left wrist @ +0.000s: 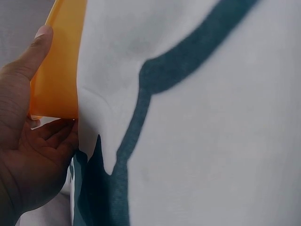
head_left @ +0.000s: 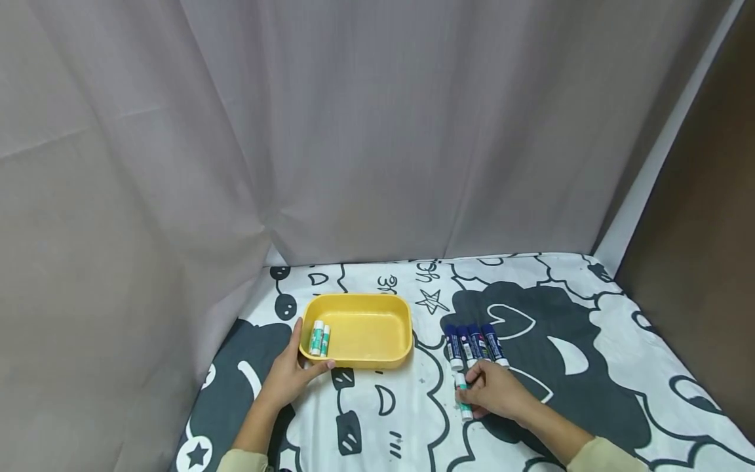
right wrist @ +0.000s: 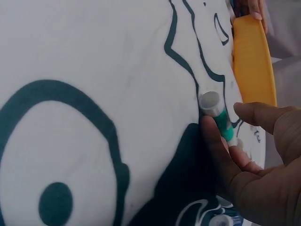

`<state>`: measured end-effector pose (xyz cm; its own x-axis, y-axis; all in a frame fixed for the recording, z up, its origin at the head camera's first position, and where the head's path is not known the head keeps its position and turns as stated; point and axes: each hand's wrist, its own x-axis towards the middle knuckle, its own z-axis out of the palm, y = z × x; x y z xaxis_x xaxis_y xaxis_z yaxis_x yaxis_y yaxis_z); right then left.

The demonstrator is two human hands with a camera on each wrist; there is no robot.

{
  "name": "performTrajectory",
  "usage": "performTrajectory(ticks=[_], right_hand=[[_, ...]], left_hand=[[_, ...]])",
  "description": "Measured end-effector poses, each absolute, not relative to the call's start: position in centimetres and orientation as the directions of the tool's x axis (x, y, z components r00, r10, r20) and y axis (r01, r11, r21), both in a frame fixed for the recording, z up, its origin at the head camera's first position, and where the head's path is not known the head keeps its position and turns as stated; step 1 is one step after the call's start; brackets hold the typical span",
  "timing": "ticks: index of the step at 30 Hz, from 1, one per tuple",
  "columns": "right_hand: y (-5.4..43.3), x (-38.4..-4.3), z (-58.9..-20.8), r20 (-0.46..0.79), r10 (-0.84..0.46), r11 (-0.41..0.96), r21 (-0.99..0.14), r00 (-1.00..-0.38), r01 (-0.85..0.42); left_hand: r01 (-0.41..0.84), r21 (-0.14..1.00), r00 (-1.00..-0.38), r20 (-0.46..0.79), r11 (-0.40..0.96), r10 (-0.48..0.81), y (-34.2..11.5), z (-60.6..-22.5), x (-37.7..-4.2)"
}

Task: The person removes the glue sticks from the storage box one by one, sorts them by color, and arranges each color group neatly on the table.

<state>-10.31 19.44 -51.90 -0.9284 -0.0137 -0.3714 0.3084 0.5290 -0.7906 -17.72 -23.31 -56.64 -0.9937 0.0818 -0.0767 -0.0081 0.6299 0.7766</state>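
A yellow tray (head_left: pixel 377 362) stands on the patterned cloth in the head view, with two green-and-white glue sticks (head_left: pixel 316 337) lying at its left end. My left hand (head_left: pixel 289 377) holds the tray's near left corner, thumb along the front and fingers at the left side. In the left wrist view, the thumb lies along the tray's outer wall (left wrist: pixel 59 89). To the right, my right hand (head_left: pixel 495 390) has another glue stick (right wrist: pixel 214 104) between its thumb and fingers, low over the cloth. Whether this stick touches the cloth I cannot tell.
Several dark blue tubes with white ends (head_left: pixel 476 344) lie side by side just beyond my right hand. A grey curtain (head_left: pixel 377 131) hangs behind the table, and a brown panel (head_left: pixel 696 196) rises at the right.
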Motion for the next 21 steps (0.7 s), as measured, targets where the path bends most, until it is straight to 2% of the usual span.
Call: performTrajectory(ticks=[10, 21], right_hand=[[18.8, -12.9, -48.6, -0.308, -0.065, 0.504, -0.831, -0.949, 0.235], [13.6, -16.9, -46.4, -0.313, -0.11, 0.467, -0.854, -0.943, 0.229]], left_hand=[[-0.002, 0.761, -0.993, -0.077, 0.649, 0.087, -23.5, -56.1, -18.6], [-0.013, 0.77, -0.992, -0.092, 0.638, 0.09, -23.4, -56.1, -18.0]])
